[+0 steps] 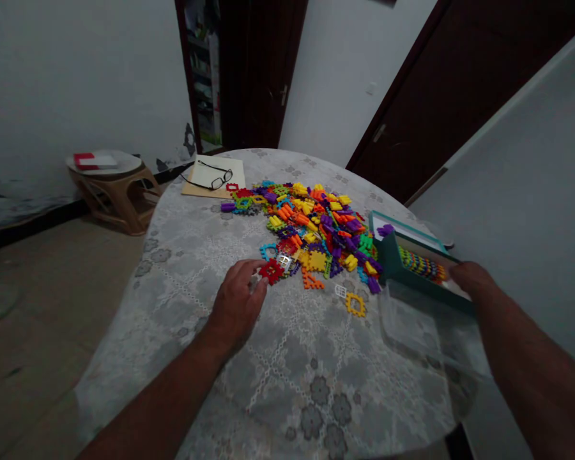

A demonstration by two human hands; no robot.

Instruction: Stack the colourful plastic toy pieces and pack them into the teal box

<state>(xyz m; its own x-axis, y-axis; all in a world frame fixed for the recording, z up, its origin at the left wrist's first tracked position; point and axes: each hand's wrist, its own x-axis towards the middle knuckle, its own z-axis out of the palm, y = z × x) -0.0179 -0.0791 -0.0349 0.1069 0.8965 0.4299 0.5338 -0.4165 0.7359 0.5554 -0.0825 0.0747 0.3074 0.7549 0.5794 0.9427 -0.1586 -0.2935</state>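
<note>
On the near left side of the pile, my left hand (237, 303) pinches a red square building piece (271, 272) between thumb and forefinger. Beside that piece lie a white window-shaped piece (284, 261) and a light-blue frame piece (268, 251). My right hand (466, 278) is at the right end of a teal box (426, 287), which holds rows of small multicoloured items (421, 263). Its fingers are hidden and blurred there, so their grip does not show. A large heap of coloured plastic building pieces (311, 217) spreads across the middle of the table.
A clear plastic bin (412, 326) stands in front of the teal box, near the right table edge. The teal lid (407, 229) lies behind the box. Eyeglasses (218, 182) rest on paper (234, 169) at the back left. A stool (119, 191) stands on the floor.
</note>
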